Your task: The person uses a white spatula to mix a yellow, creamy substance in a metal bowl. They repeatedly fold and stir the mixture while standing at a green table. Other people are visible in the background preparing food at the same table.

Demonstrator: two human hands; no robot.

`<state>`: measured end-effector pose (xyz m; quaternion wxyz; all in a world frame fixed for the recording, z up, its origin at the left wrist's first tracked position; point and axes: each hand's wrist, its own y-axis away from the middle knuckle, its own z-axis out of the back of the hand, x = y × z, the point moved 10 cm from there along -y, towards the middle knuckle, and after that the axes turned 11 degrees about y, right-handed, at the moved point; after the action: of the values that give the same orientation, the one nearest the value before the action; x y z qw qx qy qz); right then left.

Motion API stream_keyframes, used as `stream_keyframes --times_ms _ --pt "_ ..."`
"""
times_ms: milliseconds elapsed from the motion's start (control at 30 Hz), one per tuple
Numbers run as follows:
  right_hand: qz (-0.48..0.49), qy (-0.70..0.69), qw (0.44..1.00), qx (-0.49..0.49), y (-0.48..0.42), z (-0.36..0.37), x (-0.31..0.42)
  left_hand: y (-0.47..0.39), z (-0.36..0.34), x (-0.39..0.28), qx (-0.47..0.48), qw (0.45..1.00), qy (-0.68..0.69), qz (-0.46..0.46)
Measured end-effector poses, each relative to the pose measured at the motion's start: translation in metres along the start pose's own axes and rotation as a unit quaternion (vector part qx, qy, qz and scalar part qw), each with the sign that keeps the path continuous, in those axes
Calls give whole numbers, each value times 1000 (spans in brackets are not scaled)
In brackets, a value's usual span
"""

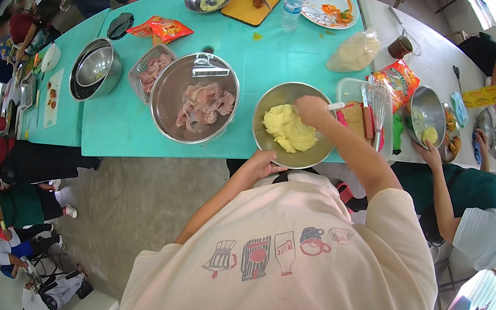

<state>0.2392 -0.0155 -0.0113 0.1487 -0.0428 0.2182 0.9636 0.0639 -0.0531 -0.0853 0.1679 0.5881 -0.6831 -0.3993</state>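
A metal mixing bowl (260, 137) stands at the near edge of the turquoise-covered table, with a soft yellow mass (288, 127) like dough or mash inside. My left hand (262, 164) holds the bowl's near rim, thumb on top and fingers below. Over the upper right of the bowl, my right hand (311, 110) is closed around a utensil whose white handle (336, 106) sticks out to the right; its other end is hidden by the hand and the mass. Left of the bowl, a larger steel bowl (159, 118) holds raw meat (203, 102).
At right, a clear plastic tub (386, 147) holds a whisk (381, 102) and other items, beside a co-worker's hand (429, 155) on another bowl. Across the table, a person cuts on a yellow board (241, 7) near a water bottle (292, 7). A basket of meat (152, 68) stands left.
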Motion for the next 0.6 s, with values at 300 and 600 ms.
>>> stream_keyframes --times_ms 300,600 --pt "-16 -73 996 -44 69 -3 70 0 -3 1 -6 1000 -29 -7" --pt "-87 36 995 22 80 41 -5 -2 7 7 -13 1000 7 6"
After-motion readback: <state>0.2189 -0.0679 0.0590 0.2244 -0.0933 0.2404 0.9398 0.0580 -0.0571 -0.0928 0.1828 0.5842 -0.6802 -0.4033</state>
